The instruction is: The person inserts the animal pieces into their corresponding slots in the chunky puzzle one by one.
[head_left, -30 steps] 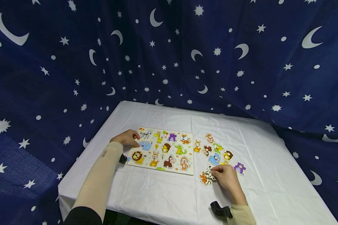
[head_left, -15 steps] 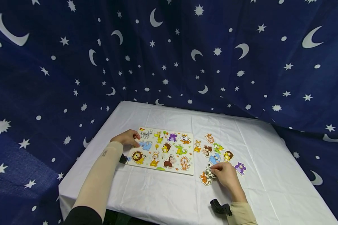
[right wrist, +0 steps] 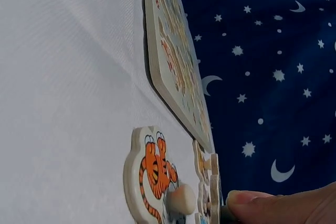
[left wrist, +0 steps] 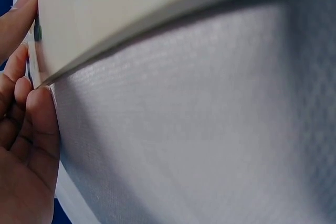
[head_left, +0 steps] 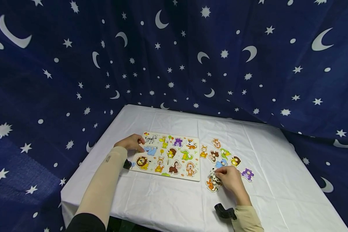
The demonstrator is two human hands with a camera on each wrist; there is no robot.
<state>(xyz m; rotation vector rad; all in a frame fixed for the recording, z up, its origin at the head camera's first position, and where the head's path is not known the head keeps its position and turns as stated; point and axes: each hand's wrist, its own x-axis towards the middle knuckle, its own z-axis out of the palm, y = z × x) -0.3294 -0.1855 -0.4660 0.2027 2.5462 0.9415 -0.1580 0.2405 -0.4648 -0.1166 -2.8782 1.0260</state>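
My right hand pinches a black-and-white zebra puzzle piece between thumb and fingertips. The zebra overlaps the orange tiger piece, which lies on the cloth. In the right wrist view, the tiger piece shows its round wooden knob, with the thumb of my right hand at lower right. My left hand grips the left edge of the wooden animal puzzle board. In the left wrist view, the thumb of my left hand lies over the board, its other fingers against the edge.
Right of the board lie several loose knobbed pieces, among them a purple hippo, a hedgehog, a blue elephant, a crocodile and a kangaroo. A white cloth covers the table; a starry curtain hangs behind.
My right hand has shifted slightly left with the zebra piece, which has turned a little. The left hand and the board stay where they were.
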